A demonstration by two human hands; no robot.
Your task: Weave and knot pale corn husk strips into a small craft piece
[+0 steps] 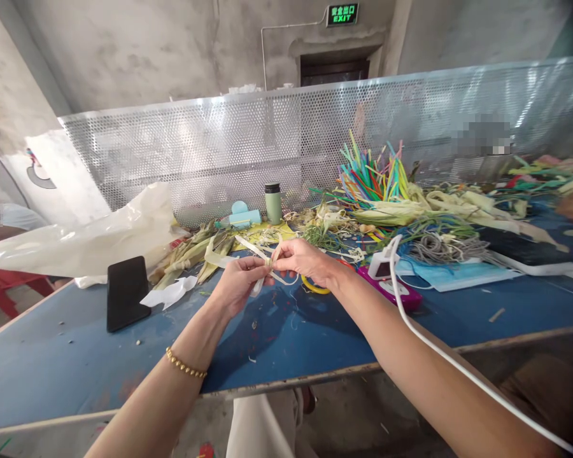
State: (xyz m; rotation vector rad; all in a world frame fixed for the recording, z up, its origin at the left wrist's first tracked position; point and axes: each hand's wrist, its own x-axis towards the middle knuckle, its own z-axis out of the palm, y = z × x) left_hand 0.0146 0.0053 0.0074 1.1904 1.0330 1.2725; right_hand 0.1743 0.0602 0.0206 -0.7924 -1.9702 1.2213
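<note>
Pinch: the tips of my left fingers (pixel 261 272) and right fingers (pixel 277 256) close narrowly on the pale strips (pixel 251 245), almost touching each other where the strips cross.
Strips: between my two hands, raised over the worktop (pixel 172 359), loose ends fanning up, left and down.
Handling: I judge them light, limp and papery, likely to crease or tear under a hard tug; the crossing is the best place to hold, flat between thumb and forefinger.
Left hand (pixel 241 280): turned inward, thumb uppermost, wrist nearly straight.
Left forearm (pixel 157 394): slants up from lower left, wearing a gold bead bracelet (pixel 185 364).
Right hand (pixel 302 257): comes in from the right, its back toward me, a little higher than the left.
Right forearm (pixel 386 324): reaches long across the worktop's front edge.
Nearby: a yellow ring (pixel 315 287) just beside my right wrist, dry husks (pixel 184 259) beyond my left hand.
Farther: a black phone (pixel 124 294) to the left, a green tumbler (pixel 273 206) behind the strips.
</note>
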